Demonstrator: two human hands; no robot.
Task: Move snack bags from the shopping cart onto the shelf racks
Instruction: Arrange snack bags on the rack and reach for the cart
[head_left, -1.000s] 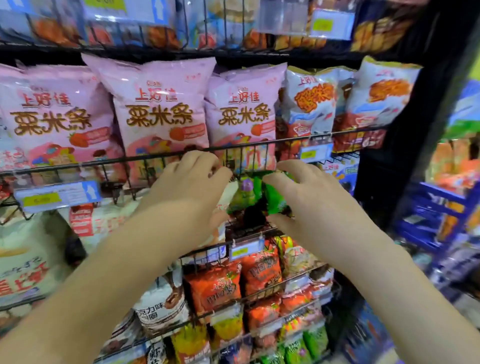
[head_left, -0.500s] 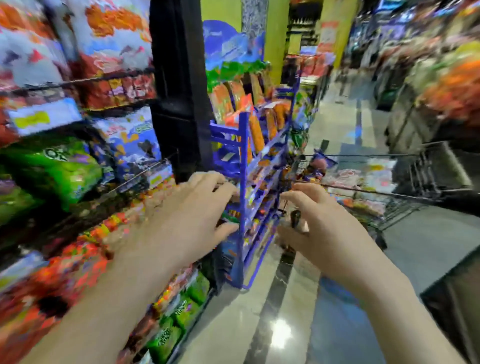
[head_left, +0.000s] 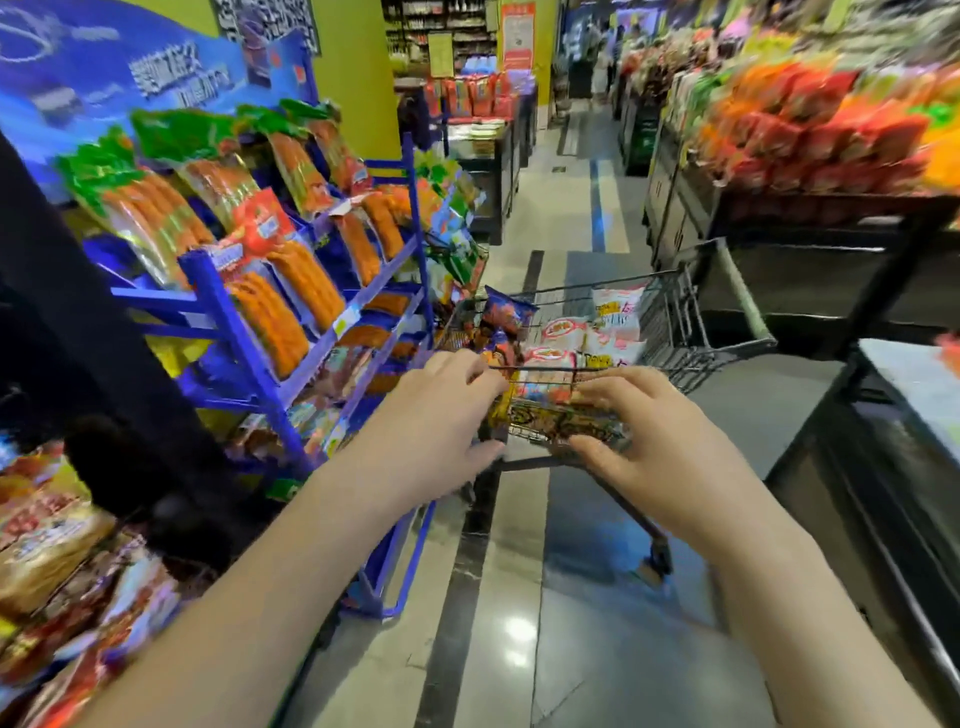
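Fingers (head_left: 480, 370) of the left hand (head_left: 441, 415) curl loosely round nothing, and so do those of the right hand (head_left: 657, 449) — a second ago both were tucking a green bag into the shelf racks (head_left: 67, 332), now off at the near left. The person has swung round to the shopping cart (head_left: 670, 327), with both hands at its near wire end. Inside lie the snack bags (head_left: 569, 332), white ones heaped beside a dark blue bag (head_left: 506, 312). One bag is delivered, I'd say — the next pick is about to begin. Beyond, the aisle runs on, blurred.
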